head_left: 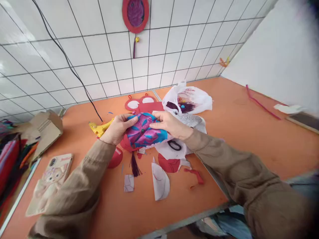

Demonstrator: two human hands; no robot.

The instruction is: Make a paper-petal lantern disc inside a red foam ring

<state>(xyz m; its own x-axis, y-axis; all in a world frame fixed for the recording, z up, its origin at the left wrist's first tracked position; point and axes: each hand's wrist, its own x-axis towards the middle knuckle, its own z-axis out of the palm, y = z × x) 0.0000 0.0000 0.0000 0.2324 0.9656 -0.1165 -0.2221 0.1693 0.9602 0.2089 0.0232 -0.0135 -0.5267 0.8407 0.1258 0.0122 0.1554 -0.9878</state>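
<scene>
A crumpled purple-and-blue patterned cloth (142,132) is stretched between my two hands above the table. Its left upper edge is pinched by my left hand (121,127), thumb on top. My right hand (170,124) grips the upper right part, with its thumb and fingers closed on it. A small dark green spot shows at the cloth's middle. Below it lies a red piece (126,143), partly covered, and a dark purple tassel (135,166) hangs or lies under the lower edge. Black scissor handles (174,145) rest on white paper by my right wrist.
A white plastic bag (199,99) and a red eyed cutout (149,107) lie behind my hands. Left are a yellow tool (99,128), a phone (58,169) and a cardboard box (47,131). White paper scraps (160,181) and red scraps (196,175) lie in front.
</scene>
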